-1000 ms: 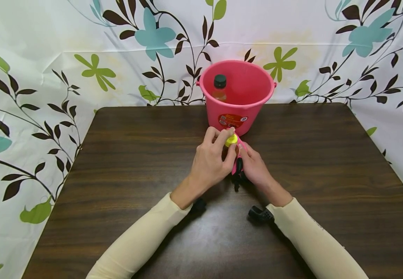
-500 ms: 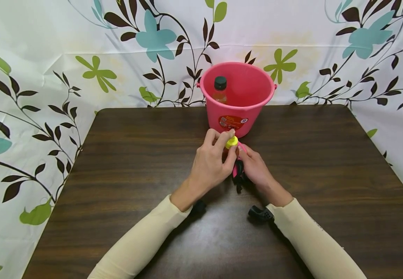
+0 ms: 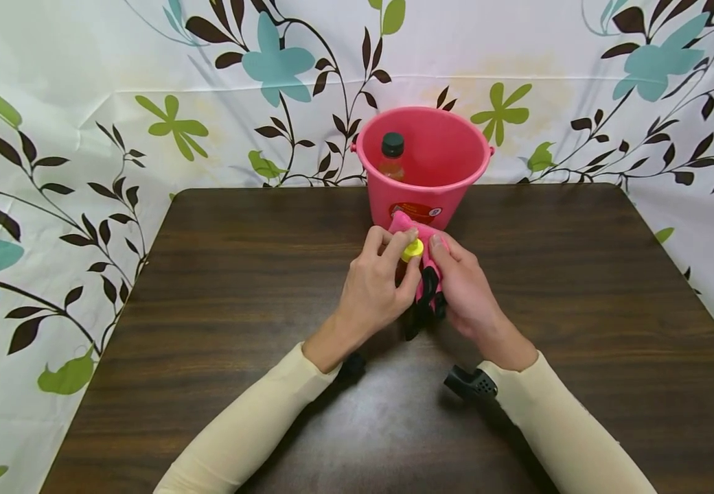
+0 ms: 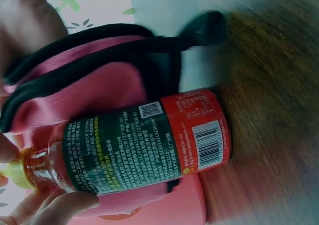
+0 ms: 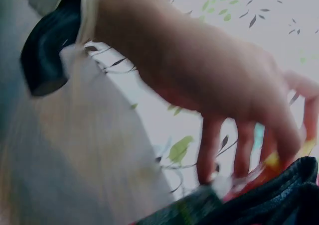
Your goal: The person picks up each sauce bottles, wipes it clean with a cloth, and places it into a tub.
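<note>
My left hand point(image 3: 372, 285) pinches the neck and yellow cap of a bottle point(image 4: 122, 148), whose label is dark green and red with a barcode. From the head view only the yellow cap point(image 3: 413, 250) shows clearly, with the body hidden beneath my fingers. A pink cloth with black edging point(image 3: 440, 254) is gripped in my right hand point(image 3: 471, 295), close beside the bottle. Seen from the left wrist, the cloth lies behind the bottle and overlaps it. In the right wrist view my left fingers reach down round the bottle's neck.
A pink bucket point(image 3: 415, 199) stands just beyond my hands at the table's back edge. Inside it is a bottle with a dark green cap point(image 3: 392, 144). The dark wooden table point(image 3: 258, 274) meets a floral backdrop point(image 3: 239, 137).
My right hand has shifted slightly right with the pink cloth, and more of the cloth now shows beyond the yellow cap. My left hand holds the bottle almost still.
</note>
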Tool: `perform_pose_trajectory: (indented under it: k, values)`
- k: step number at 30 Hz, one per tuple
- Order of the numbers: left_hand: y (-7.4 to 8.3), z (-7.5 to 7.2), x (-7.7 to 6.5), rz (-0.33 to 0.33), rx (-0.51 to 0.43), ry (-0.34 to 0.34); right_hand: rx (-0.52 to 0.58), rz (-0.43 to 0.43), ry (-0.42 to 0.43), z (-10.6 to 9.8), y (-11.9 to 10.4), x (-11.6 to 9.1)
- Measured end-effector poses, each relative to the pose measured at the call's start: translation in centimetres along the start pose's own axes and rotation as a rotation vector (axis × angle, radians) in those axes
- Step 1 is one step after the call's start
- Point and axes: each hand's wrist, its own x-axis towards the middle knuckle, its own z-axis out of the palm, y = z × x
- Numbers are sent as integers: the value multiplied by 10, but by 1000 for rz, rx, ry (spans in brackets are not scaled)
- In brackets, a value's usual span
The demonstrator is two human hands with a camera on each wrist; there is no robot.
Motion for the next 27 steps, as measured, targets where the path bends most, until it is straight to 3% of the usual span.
perform_pose_trajectory:
  k: [15,21,27]
  values:
    - [-3,-1,2,47,34,32,40,-147,0,4,-46,-26]
    - [-2,0,3,77,59,40,14,-147,26,0,-45,-28]
    - [-2,-1,3,67,72,26,13,-124,40,-3,-38,-27]
